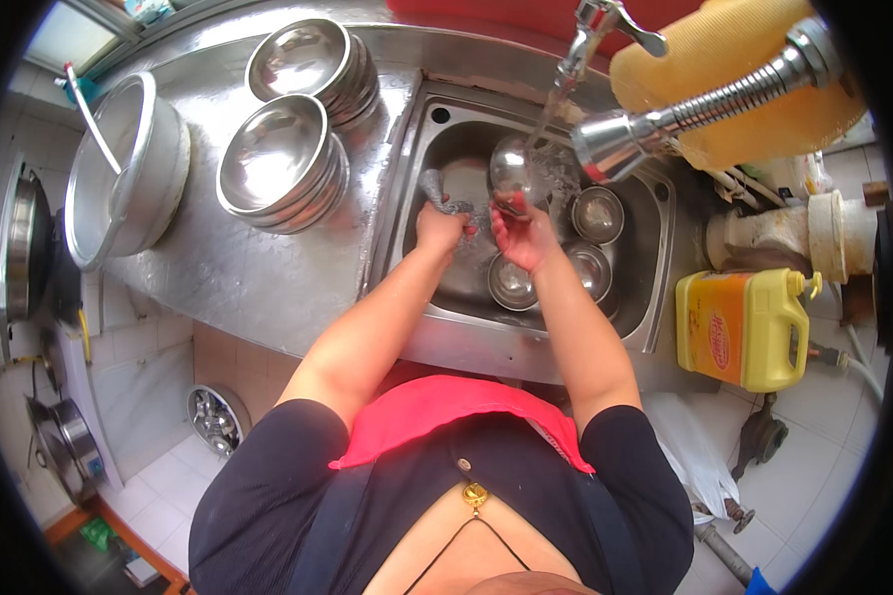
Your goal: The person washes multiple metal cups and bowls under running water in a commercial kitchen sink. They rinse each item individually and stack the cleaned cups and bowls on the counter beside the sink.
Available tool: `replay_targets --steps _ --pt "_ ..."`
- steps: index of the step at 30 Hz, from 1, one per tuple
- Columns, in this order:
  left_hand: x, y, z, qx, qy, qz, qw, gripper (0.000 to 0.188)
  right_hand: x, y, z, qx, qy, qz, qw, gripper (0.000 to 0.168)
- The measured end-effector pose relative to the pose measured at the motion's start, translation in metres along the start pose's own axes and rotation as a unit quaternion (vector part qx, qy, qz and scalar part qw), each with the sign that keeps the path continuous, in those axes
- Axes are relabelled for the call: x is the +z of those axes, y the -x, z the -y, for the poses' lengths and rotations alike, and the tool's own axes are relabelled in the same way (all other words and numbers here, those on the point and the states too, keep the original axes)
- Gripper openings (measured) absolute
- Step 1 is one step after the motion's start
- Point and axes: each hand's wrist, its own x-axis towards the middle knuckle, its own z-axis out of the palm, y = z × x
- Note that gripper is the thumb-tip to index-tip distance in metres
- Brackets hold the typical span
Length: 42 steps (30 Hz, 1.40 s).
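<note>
My left hand point(443, 229) grips a grey scrubbing cloth point(433, 186) over the left half of the stainless steel sink point(461, 318). In my right hand point(527, 236) is a small shiny metal bowl point(510, 165), tilted with its rounded outside showing. Water runs from the tap point(577, 56) onto or just beside this bowl and splashes to its right. Several more small metal bowls lie in the sink, among them one bowl point(597, 215) on the right and another bowl point(511, 284) below my right hand. My right forearm partly covers a third bowl point(589, 269).
Two stacks of larger steel bowls, one front stack point(275, 160) and one back stack point(305, 63), stand on the steel counter point(305, 282). A big metal basin point(130, 186) sits at left. A flexible spout point(685, 123) overhangs the sink's right side. Beside it stands a yellow jug point(744, 327).
</note>
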Motion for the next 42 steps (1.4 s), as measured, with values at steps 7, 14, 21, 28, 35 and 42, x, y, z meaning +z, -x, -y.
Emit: replay_targets --steps 7,14,21,28,35,42 --pt "0.003 0.043 -0.035 0.013 -0.083 0.053 0.995 0.043 0.126 -0.002 -0.018 -0.026 0.206 0.137 0.969 0.030" --pt "-0.005 0.049 -0.022 -0.021 0.002 0.113 0.993 0.044 0.295 -0.062 -0.007 -0.266 0.650 -0.035 0.711 0.038" --pt "-0.013 0.048 -0.021 -0.036 0.065 0.110 0.991 0.058 0.313 -0.044 -0.014 -0.197 0.829 -0.101 0.514 0.079" --pt "-0.005 0.027 0.004 -0.041 0.083 0.172 0.981 0.059 0.286 -0.023 -0.039 -0.273 0.878 0.024 0.393 0.037" --pt "0.002 0.047 -0.021 -0.050 0.064 0.137 0.987 0.046 0.253 0.042 -0.027 -0.486 0.770 -0.083 0.405 0.026" --pt "0.001 0.023 -0.027 -0.065 0.137 0.136 0.979 0.037 0.129 0.096 0.009 -0.444 0.731 -0.304 0.420 0.024"
